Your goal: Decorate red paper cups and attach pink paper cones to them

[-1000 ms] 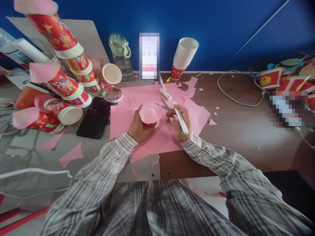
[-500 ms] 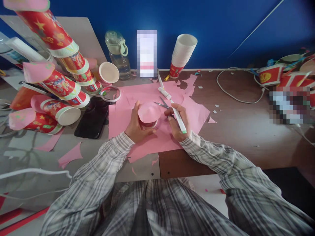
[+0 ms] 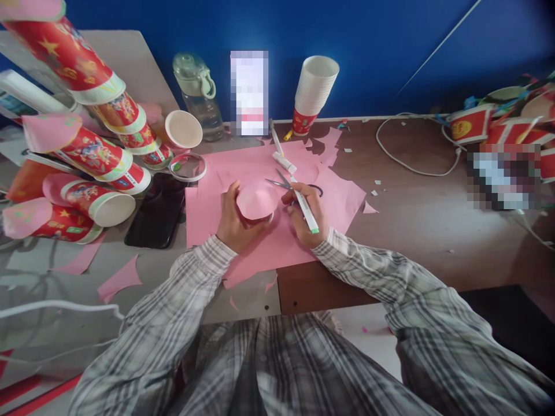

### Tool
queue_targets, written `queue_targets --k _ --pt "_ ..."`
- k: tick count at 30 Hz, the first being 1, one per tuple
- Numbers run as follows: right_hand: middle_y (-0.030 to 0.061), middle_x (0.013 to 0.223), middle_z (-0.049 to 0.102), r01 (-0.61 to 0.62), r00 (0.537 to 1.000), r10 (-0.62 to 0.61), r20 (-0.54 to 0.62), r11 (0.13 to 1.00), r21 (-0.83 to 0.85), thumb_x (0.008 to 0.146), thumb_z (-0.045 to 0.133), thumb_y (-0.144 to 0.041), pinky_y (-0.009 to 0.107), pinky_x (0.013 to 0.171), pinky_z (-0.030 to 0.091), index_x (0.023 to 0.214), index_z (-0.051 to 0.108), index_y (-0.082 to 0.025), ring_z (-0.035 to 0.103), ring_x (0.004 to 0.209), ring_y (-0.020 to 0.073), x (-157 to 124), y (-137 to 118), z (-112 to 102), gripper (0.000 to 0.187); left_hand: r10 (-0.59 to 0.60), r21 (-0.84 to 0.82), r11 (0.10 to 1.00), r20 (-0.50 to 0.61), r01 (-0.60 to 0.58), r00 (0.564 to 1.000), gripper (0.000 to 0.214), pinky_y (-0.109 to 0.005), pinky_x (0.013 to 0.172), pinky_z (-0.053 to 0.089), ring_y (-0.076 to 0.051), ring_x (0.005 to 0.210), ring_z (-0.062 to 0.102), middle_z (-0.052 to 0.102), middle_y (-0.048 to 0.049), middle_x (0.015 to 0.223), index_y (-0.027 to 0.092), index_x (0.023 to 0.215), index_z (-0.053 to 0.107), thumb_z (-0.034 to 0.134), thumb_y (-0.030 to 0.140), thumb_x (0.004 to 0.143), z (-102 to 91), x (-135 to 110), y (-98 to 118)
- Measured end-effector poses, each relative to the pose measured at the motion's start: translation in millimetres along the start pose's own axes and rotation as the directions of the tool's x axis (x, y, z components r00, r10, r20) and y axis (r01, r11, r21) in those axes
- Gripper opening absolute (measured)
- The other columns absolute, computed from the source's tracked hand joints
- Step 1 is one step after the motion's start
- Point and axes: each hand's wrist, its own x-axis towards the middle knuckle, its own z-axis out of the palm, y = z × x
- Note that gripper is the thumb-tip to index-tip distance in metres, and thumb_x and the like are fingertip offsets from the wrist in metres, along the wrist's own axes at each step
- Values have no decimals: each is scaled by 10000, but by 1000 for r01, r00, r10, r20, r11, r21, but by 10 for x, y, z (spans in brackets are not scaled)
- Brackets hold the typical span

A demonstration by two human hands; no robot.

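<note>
My left hand (image 3: 232,222) grips an upturned paper cup whose bottom is covered by a pink paper disc (image 3: 255,201); the cup stands on a large pink paper sheet (image 3: 277,173). My right hand (image 3: 303,216) holds a white marker (image 3: 306,211) with a green end, its tip pointing toward the cup. Scissors (image 3: 286,184) lie on the pink sheet just beyond my right hand.
A pile of red printed cups (image 3: 87,156) with pink tops lies at the left. A black phone (image 3: 156,211) and a tape ring (image 3: 188,166) sit beside them. A water bottle (image 3: 197,95), a white cup stack (image 3: 313,92) and a white cable (image 3: 407,156) are farther back.
Both hands and the cup stay close together while the view drifts slightly; the cup sits a little lower between my hands and the marker stays in my right hand.
</note>
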Motion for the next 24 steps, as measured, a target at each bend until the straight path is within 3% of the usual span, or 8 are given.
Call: queue_targets --k 3,8,11,18,22,24 --pt "53 1174 833 -22 1000 22 5 1000 5 961 836 -464 534 1026 775 1522 657 -316 825 1077 274 4 -10 -11 607 6 -24 1000 -17 -7 1000 779 -499 1023 292 -283 1170 361 357 -138 1196 166 1216 260 684 396 604 19 4 -25" --pt "48 1148 826 -18 1000 17 15 999 43 949 822 -461 548 1036 781 1518 656 -292 815 1047 264 33 17 -4 617 -97 -385 916 61 114 993 744 -490 957 387 -245 1109 430 369 -116 1201 244 1234 217 646 413 650 51 9 -126" --pt "41 1140 822 -38 999 38 8 998 41 942 800 -454 547 1055 779 1514 658 -287 813 1047 254 46 39 7 612 -122 -475 867 93 152 988 749 -483 934 409 -236 1098 445 383 -106 1190 277 1238 201 648 411 653 78 10 -165" --pt "37 1129 841 -32 999 32 1 998 52 922 806 -389 541 1018 783 1503 671 -292 816 1009 253 39 19 11 604 -108 -481 864 112 149 988 744 -500 970 370 -243 1117 428 379 -109 1190 257 1250 195 638 379 664 77 13 -140" --pt "43 1119 840 -26 1000 27 -13 999 44 913 807 -402 557 1018 786 1484 681 -291 823 1011 265 34 -3 -4 595 -50 -346 935 91 78 995 817 -524 1051 242 -285 1228 312 284 -122 1287 231 1287 176 649 387 640 -2 0 -77" --pt "45 1107 839 -16 1000 17 -20 999 38 916 815 -424 568 1015 790 1481 683 -297 827 1005 276 34 -13 -15 594 -5 -248 968 64 21 998 859 -526 1049 244 -299 1252 281 250 -127 1311 230 1305 142 640 432 634 -46 -11 -46"
